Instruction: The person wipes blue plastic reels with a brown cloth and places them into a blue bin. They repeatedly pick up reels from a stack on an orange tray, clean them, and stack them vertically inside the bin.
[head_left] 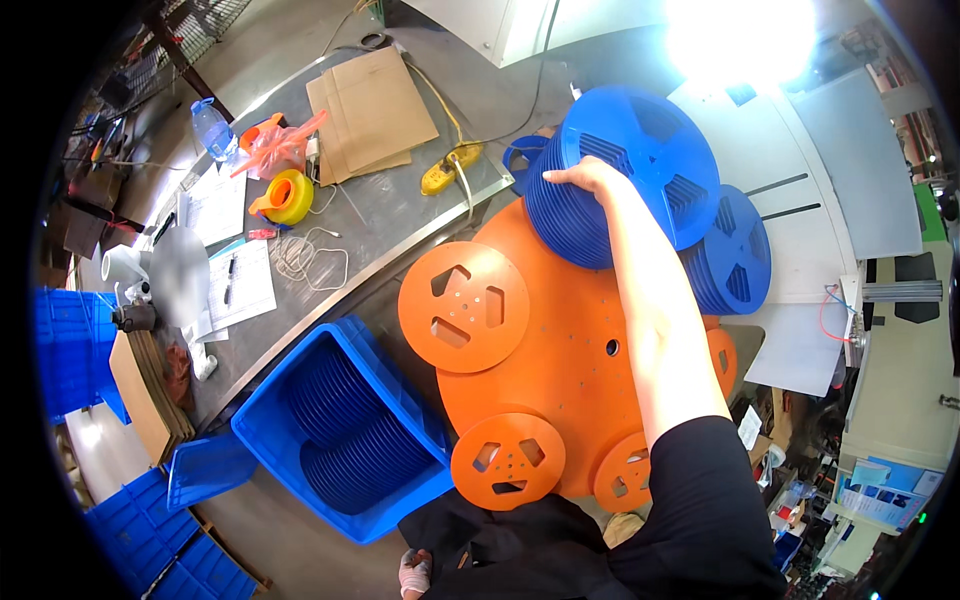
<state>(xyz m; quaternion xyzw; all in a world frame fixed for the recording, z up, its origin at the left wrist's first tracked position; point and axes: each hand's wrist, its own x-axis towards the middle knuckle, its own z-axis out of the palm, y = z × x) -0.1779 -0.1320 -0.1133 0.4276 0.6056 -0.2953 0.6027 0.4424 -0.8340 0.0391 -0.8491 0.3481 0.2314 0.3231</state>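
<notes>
My right arm reaches forward across an orange turntable-like plate (560,330). Bent over the rim of a tall stack of blue slotted reels (650,140) is my right hand (590,178); some of its fingertips are hidden among the reels. A second stack of blue reels (738,245) stands just to the right. Smaller orange discs with cut-outs (463,305) sit around the plate's edge. My left hand (415,573), in what looks like a whitish glove, hangs low beside my dark clothing, its fingers mostly hidden.
A blue bin (345,430) with dark blue reels stands left of the plate. Behind it, a grey workbench (370,215) bears cardboard (372,110), tape rolls (288,197), papers (240,285) and a yellow power strip (450,170). A bright lamp (740,40) glares at upper right.
</notes>
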